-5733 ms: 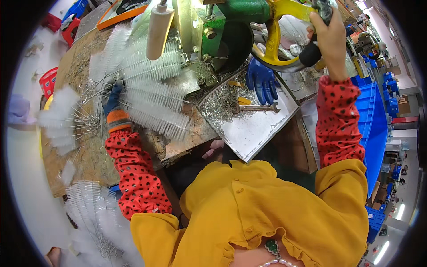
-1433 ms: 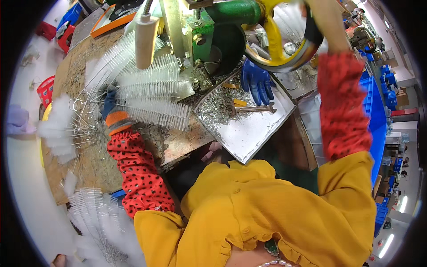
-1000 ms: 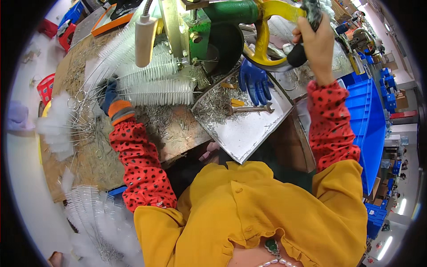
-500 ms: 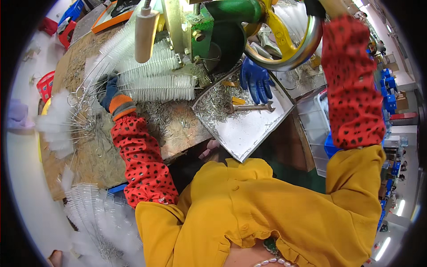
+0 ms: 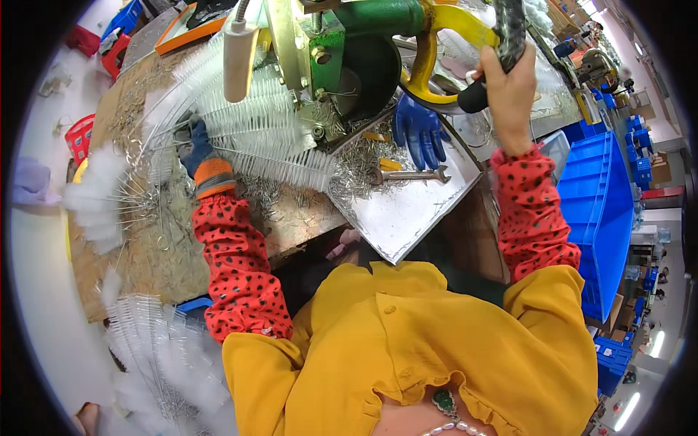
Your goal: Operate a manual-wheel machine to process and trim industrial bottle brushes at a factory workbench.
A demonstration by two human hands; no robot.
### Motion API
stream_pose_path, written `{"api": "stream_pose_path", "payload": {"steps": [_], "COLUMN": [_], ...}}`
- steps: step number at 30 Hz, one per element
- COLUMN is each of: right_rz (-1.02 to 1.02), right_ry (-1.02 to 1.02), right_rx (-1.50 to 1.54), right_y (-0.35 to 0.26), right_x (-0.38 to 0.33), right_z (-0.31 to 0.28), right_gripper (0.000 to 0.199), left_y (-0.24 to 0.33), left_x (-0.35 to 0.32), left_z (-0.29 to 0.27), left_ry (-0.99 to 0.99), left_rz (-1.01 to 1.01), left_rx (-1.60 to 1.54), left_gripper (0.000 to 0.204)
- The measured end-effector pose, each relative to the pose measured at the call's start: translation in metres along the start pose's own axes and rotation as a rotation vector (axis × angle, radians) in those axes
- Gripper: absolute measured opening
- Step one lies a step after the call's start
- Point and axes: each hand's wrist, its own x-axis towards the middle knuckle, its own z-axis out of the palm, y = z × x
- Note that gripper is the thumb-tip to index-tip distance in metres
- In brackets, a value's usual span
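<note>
- The right hand [image 5: 509,76], bare, is closed around the black handle [image 5: 509,36] of a yellow hand wheel [image 5: 443,43] on a green machine [image 5: 363,43] at the far edge of the bench [image 5: 291,211].
- The left hand [image 5: 198,145] wears a dark blue glove with an orange cuff and lies among white bottle brushes [image 5: 269,145] near the bench's far left part; its fingers are buried in the bristles, so I cannot tell whether they grip one.
- The brushes are long twisted-wire stems with stiff white bristles standing out all round, lying side by side and running towards the machine's front.
- More finished brushes [image 5: 102,196] with wire loop ends fan out over the bench's left edge, and another heap [image 5: 160,356] sits low at the near left corner.
- A grey metal tray [image 5: 422,218] lies tilted at the bench's right side, with wire clippings, an open-ended spanner [image 5: 411,174] and a spare blue glove [image 5: 420,131] on it.
- Blue plastic crates [image 5: 603,211] stand to the right of the bench, plain-sided.
- A red basket [image 5: 78,134] sits beyond the left edge, and an orange-rimmed tray [image 5: 193,29] at the far left corner.
</note>
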Motion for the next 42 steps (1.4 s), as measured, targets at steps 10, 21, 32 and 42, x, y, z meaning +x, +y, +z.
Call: {"api": "stream_pose_path", "payload": {"steps": [10,21,32,42], "right_rz": [0.021,-0.173,-0.012,-0.048], "right_ry": [-0.245,-0.568,0.173,-0.139], "right_rx": [-0.462,-0.342,0.075,-0.183], "right_y": [-0.094,-0.078,-0.007,-0.064], "right_x": [0.088,0.142,-0.03,0.017], "right_z": [-0.016,0.024,0.006,-0.026], "right_gripper": [0.027,0.024,0.033,0.02], "left_y": [-0.04,-0.033,-0.057,-0.206], "left_x": [-0.016,-0.011,0.0,0.146], "left_z": [-0.003,-0.03,-0.011,-0.117], "left_ry": [0.022,0.054,0.008,-1.699], "left_rz": [-0.144,-0.098,0.011,0.763], "left_rx": [0.018,0.069,0.138,0.05], "left_gripper": [0.032,0.03,0.028,0.027]}}
